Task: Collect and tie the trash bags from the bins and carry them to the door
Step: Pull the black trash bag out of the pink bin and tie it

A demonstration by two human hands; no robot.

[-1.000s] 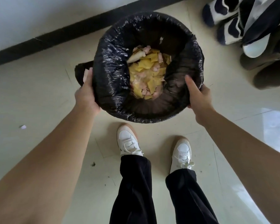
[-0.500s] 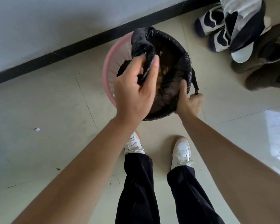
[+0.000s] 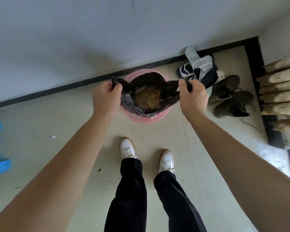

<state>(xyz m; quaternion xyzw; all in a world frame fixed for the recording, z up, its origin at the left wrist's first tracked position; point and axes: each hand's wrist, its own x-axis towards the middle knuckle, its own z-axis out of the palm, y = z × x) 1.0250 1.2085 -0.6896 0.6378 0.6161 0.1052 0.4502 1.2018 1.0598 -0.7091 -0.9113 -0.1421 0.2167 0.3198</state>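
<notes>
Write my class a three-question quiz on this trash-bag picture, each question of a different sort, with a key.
1. True or false: the bag is tied shut.
2. The bin is: A blue, B pink, C green.
3. Fill in: the hand nearer the brown shoes is the ___ one.
Key: 1 false, its mouth gapes between the left hand and right hand, each gripping an edge; 2 B; 3 right.
</notes>
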